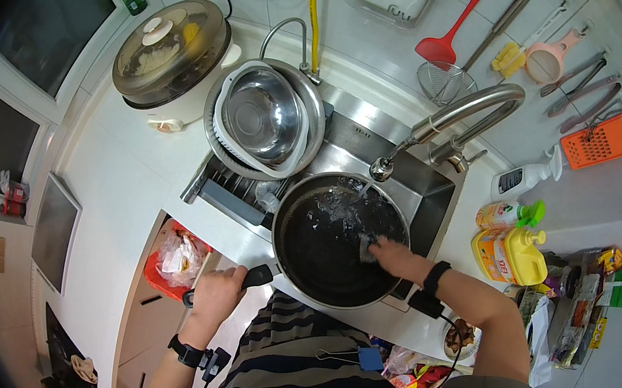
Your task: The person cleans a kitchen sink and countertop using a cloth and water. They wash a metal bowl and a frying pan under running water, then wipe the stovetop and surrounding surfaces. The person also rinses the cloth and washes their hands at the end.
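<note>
A dark frying pan point(331, 267) is over the steel sink point(435, 210), with water in it. My left hand point(218, 291) grips the pan's black handle point(259, 276) at the lower left. Inside the pan, near its right wall, my right hand point(393, 258) holds a small greyish scrubbing pad point(366, 249) against the inner surface. From the spout of the steel faucet point(382, 169) a stream of water falls into the pan's upper part. The pan hides much of the sink basin.
Stacked metal bowls and a white basket point(265, 117) stand left of the faucet, by a lidded electric cooker point(173, 58). Yellow point(506, 255) and white point(525, 178) bottles line the right counter. A bowl of brown food point(459, 340) sits near my right forearm. An open drawer point(176, 258) is at the left.
</note>
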Demonstrator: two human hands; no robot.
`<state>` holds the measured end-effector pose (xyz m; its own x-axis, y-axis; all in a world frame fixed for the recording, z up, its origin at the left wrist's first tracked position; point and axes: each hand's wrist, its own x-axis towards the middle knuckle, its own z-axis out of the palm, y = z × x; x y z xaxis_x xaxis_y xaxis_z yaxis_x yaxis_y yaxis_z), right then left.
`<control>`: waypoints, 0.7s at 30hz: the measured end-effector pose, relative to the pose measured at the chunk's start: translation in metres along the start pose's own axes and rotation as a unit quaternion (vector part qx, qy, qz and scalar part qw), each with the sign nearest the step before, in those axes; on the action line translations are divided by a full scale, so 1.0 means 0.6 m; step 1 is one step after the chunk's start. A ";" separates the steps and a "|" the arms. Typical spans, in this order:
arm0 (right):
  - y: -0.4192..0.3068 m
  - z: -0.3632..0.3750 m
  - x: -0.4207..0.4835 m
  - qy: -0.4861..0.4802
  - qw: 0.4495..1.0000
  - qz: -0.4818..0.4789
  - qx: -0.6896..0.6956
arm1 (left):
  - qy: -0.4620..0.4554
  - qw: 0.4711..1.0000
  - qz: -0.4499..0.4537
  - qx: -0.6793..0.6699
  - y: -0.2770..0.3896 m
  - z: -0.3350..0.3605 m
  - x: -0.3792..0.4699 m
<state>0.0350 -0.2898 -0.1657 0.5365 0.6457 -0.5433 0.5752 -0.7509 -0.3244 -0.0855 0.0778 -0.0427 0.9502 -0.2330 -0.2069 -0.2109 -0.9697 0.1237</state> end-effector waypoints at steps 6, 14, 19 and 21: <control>0.000 -0.017 0.125 0.102 0.982 0.153 0.052 | 0.013 1.000 0.010 0.012 0.002 -0.004 0.001; -0.060 -0.049 0.255 0.170 0.963 0.027 0.207 | 0.018 1.000 0.004 0.006 0.001 0.003 -0.006; -0.138 -0.036 0.267 0.135 0.936 -0.092 0.312 | -0.007 0.999 0.015 0.041 0.007 -0.010 0.011; -0.167 -0.018 0.246 0.100 0.931 -0.133 0.324 | -0.015 0.999 0.018 0.048 0.009 -0.012 0.017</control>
<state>0.0634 -0.1178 -0.2054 0.5698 0.7854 -0.2418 0.2469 -0.4443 -0.8612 -0.0752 0.0709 -0.0374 0.9345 -0.2687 -0.2334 -0.2673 -0.9629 0.0383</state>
